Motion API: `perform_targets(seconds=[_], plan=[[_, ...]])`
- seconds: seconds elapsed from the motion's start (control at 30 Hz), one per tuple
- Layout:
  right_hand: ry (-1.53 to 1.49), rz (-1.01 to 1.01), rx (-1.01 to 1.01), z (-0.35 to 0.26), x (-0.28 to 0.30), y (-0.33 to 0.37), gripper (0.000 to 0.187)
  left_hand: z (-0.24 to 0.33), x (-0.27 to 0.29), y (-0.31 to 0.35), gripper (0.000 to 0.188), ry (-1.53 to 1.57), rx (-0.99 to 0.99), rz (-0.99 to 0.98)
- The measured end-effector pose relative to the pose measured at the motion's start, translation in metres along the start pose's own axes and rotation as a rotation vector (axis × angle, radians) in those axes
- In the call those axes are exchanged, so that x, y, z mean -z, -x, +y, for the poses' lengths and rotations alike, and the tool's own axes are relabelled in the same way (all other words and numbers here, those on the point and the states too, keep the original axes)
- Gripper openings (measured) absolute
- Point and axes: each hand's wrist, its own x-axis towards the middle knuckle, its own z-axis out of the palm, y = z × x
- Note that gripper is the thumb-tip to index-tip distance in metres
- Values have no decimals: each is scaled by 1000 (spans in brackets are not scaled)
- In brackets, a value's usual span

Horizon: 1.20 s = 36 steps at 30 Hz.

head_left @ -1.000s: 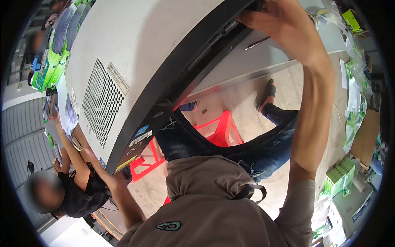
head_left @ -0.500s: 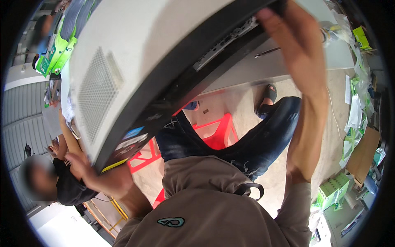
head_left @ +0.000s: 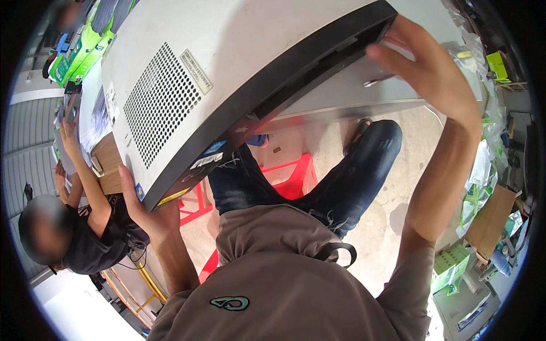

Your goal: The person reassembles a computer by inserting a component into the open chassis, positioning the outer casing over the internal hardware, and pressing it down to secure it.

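A desktop computer case (head_left: 239, 62) fills the upper middle, tilted, with a pale metal side, a round-holed vent grille and a black front panel facing me. My left hand (head_left: 156, 213) grips its lower left corner, the thumb along the pale side and the other fingers underneath, partly hidden. At the far right end, my right hand (head_left: 418, 54) holds the case by its black edge; the thumb reaches over the front and some fingers are hidden behind the corner. A thin metal tool (head_left: 372, 83) lies on the grey table (head_left: 341, 105) close to my right thumb.
Red plastic stools (head_left: 296, 179) stand below, by my legs. A person in black (head_left: 102, 238) works at the left, hands over papers. Green packages (head_left: 79, 62) are stacked at the far left. Cardboard (head_left: 489, 219), a green-white box (head_left: 449, 267) and plastic wrapping line the right.
The case has turned and settled, its vent now sharp. A silver perforated strip along its front no longer shows. My right hand has moved right and lower; my left keeps the corner.
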Motion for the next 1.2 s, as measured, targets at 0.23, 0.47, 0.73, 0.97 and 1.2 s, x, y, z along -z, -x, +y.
perform_targets(seconds=[0.23, 0.47, 0.73, 0.97, 1.2], plan=[[-531, 29, 167, -50, 15, -27, 81, 7, -1, -19, 56, -106, 11, -48], [-898, -81, 77, -33, -19, -59, 64, -11, -20, -33, 53, 157, -84, 39], [-996, -116, 30, -32, -19, -54, 65, -2, -18, -21, 49, -55, -287, 88], [-1043, -211, -66, -31, -23, -53, 65, -18, -7, -30, 60, 155, -85, -28], [-973, 49, -238, -26, -26, -56, 67, -28, -15, -49, 60, 281, -68, -21]])
